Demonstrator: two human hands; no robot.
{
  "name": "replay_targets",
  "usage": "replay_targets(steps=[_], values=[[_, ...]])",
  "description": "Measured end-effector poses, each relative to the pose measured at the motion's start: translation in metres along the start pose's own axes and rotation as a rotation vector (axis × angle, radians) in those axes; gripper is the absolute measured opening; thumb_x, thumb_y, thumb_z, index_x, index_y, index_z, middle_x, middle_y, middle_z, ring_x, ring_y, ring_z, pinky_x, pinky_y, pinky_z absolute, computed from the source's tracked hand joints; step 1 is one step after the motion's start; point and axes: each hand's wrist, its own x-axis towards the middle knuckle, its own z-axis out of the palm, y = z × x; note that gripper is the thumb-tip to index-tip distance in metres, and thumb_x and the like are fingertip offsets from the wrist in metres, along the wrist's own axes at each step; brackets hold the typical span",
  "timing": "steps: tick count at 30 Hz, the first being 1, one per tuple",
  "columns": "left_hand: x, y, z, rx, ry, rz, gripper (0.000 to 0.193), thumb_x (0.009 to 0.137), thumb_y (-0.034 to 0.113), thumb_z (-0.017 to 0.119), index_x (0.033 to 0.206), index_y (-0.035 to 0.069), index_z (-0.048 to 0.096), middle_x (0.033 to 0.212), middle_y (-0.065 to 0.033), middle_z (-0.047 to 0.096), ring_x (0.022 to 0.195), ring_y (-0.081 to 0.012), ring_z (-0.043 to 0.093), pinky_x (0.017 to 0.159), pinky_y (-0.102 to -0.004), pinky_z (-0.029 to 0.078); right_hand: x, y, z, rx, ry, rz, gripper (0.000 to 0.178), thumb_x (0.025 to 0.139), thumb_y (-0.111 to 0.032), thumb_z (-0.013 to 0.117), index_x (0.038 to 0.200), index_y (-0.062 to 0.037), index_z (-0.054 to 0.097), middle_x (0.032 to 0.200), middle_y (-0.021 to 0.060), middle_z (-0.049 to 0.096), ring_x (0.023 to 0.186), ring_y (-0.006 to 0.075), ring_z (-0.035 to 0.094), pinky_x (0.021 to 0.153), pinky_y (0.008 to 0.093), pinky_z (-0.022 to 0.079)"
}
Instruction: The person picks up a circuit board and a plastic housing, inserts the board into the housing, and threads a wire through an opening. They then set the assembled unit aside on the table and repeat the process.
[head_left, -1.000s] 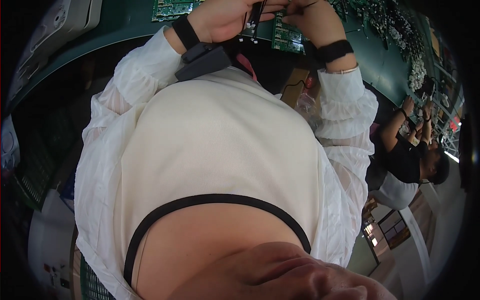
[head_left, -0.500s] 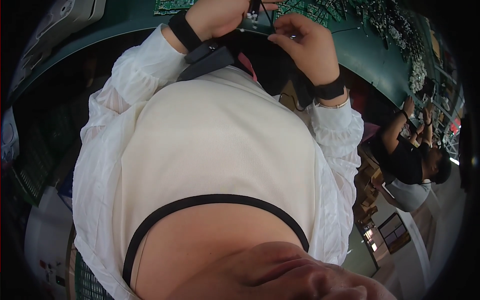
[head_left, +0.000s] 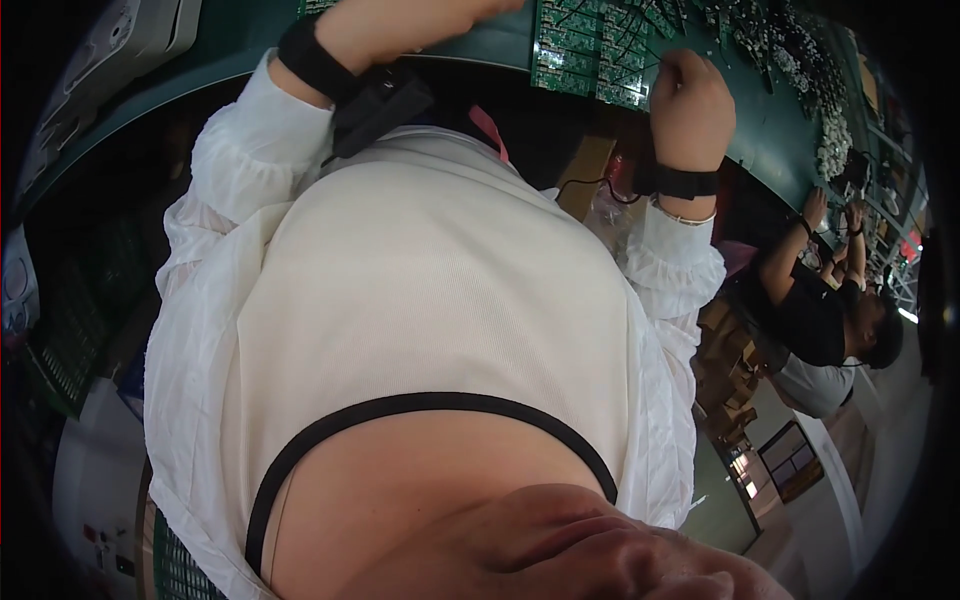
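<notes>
My left hand (head_left: 440,16) reaches along the top edge of the head view, above the green work surface; its fingers are mostly cut off, so what they hold is hidden. On the right, my right hand (head_left: 693,110) has its fingers curled in and pressed together beside the green circuit boards (head_left: 570,55). Thin black wires (head_left: 652,60) run over the boards near its fingertips. Whether one is pinched there cannot be made out. Each wrist wears a black strap, and a black box-like piece (head_left: 385,105) sits by the left one.
A heap of black wires with white connectors (head_left: 790,60) lies at the far right of the green table (head_left: 765,140). A white machine housing (head_left: 125,45) stands at the far left. Cardboard and clear plastic (head_left: 600,190) are below the table edge. A co-worker (head_left: 820,320) sits at the right.
My hands have drawn apart: the left moved up and partly out of view, the right moved to the right. The wire and white connectors between them no longer show there; more circuit boards are visible.
</notes>
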Motion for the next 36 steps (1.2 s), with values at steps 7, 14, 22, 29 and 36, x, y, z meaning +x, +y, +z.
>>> replay_targets(steps=[7, 14, 22, 29, 36], values=[[-0.003, -0.002, -0.009, -1.184, -0.235, 0.01, 0.021, 0.112, 0.022, 0.046, 0.11, 0.004, 0.056, 0.081, 0.0037, 0.049, 0.062, -0.0052, 0.036, 0.052, -0.0179, 0.03, -0.006, -0.031, 0.015, 0.613, -0.156, 0.235, 0.015, 0.088, -0.007, 0.076, 0.103, -0.004, 0.075, 0.091, 0.0066, 0.076, 0.083, 0.0097, 0.07, 0.071, 0.0246, 0.053], [0.007, -0.01, -0.014, -1.333, -0.213, 0.218, 0.022, 0.113, 0.022, 0.045, 0.114, 0.004, 0.056, 0.093, 0.0009, 0.055, 0.07, -0.0073, 0.044, 0.06, -0.0201, 0.04, -0.016, -0.033, 0.026, 1.09, -0.199, 0.342, 0.015, 0.087, 0.002, 0.076, 0.101, -0.0024, 0.075, 0.093, 0.0064, 0.077, 0.085, 0.0086, 0.07, 0.076, 0.0231, 0.054], [0.019, -0.025, 0.017, -1.171, -0.054, -0.066, 0.026, 0.113, 0.017, 0.042, 0.121, -0.005, 0.054, 0.134, -0.0186, 0.061, 0.117, -0.0283, 0.064, 0.102, -0.0395, 0.054, -0.014, -0.041, 0.036, 0.732, -0.183, -0.021, 0.012, 0.088, 0.002, 0.076, 0.098, -0.0021, 0.074, 0.094, 0.0082, 0.077, 0.084, 0.0161, 0.073, 0.077, 0.0264, 0.055], [0.016, -0.04, 0.032, -1.187, 0.061, -0.157, 0.031, 0.113, 0.015, 0.041, 0.13, -0.011, 0.046, 0.145, -0.0303, 0.052, 0.134, -0.0373, 0.056, 0.117, -0.0462, 0.046, -0.009, -0.051, 0.034, 0.638, -0.19, -0.122, 0.011, 0.087, 0.002, 0.075, 0.097, -0.0029, 0.073, 0.092, 0.0103, 0.075, 0.081, 0.0226, 0.073, 0.076, 0.0284, 0.056], [0.023, -0.047, 0.042, -1.165, 0.123, -0.19, 0.028, 0.113, 0.015, 0.041, 0.127, -0.009, 0.045, 0.139, -0.027, 0.056, 0.126, -0.035, 0.06, 0.114, -0.0448, 0.048, 0.013, -0.048, 0.02, 0.519, -0.348, -0.246, 0.009, 0.088, -0.003, 0.075, 0.096, -0.0036, 0.073, 0.091, 0.0135, 0.072, 0.079, 0.0276, 0.071, 0.071, 0.0317, 0.054]])
